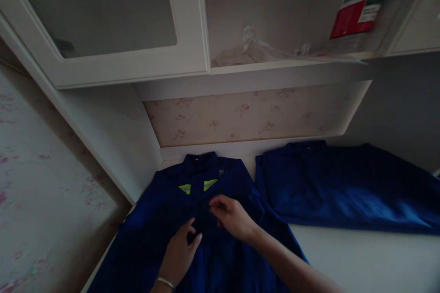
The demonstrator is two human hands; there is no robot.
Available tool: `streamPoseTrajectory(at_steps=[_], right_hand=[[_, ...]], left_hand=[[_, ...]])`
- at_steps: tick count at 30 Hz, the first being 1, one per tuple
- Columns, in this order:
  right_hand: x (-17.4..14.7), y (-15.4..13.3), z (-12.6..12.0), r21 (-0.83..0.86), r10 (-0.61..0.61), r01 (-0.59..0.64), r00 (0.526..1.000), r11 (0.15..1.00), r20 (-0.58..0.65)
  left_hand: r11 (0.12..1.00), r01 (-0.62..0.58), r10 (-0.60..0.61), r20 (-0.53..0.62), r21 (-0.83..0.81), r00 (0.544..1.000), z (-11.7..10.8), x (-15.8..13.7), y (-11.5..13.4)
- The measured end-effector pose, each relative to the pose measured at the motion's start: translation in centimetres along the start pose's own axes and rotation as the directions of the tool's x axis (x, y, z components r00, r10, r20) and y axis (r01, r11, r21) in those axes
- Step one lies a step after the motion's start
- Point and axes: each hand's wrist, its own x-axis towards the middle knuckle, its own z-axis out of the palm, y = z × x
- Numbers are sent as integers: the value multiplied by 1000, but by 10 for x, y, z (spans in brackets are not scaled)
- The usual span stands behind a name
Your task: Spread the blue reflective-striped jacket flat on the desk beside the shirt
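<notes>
**Blue jacket worked at its front placket on white surface**

A blue jacket (206, 219) with yellow-green reflective strips (197, 187) is seen laid flat, collar toward 12 o'clock, on a white surface (360, 261) beneath wall cabinets. The left hand (180, 254), a bracelet (165, 282) at its wrist, is curled with thumb and fingers pinched on the cloth at the centre front. The right hand (233, 217), at 1 o'clock from the left, is bent at the knuckles, its fingertips closed on the same front strip just above; whether a button or zip is being gripped cannot be told in the dim light.

The cloth is judged soft and limp, light to moderate in weight, with a little body like workwear twill; it would be expected to drape and bunch, not slide, and nothing about it looks fragile. Hold is best taken at the stiffer parts: placket edges, collar, shoulder seams or hem.

At 3 o'clock a second blue garment (343, 187) is spread, its near edge overlapped or touched by the jacket's sleeve. A wall panel (113, 146) closes the 9 o'clock side just beside the jacket, and the back wall stands at the collar. Open room is left only toward 4 and 5 o'clock. A hanger (254, 46) and a red-and-white packet (360, 4) rest on the shelf overhead.
</notes>
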Motion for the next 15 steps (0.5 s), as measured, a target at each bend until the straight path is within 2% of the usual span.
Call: streamPoseTrajectory(at_steps=[1, 3, 6, 9, 11, 13, 15], right_hand=[[24, -2, 2, -52, -17, 16, 999, 999, -33], [65, -5, 9, -144, -51, 48, 998, 988, -20], [101, -1, 29, -279, -45, 74, 993, 958, 111], [111, 11, 49, -360, 16, 82, 965, 929, 261], [111, 18, 55, -373, 28, 91, 953, 923, 303], [108, 22, 54, -354, 3, 108, 954, 929, 300], [103, 23, 42, -306, -50, 125, 969, 944, 243]], left_hand=[[1000, 17, -16, -19, 8, 1000, 4, -2, 2], [998, 66, -65, -64, 14, 996, 11, -6, 3], [988, 152, -154, -82, -29, 985, 17, -10, -2], [974, 171, -184, -81, -146, 979, 18, -9, -8], [955, 179, -204, -84, -235, 975, 19, -8, -9], [932, 190, -235, -113, -308, 965, 21, -8, -8], [913, 176, -252, -169, -367, 953, 22, -12, -10]])
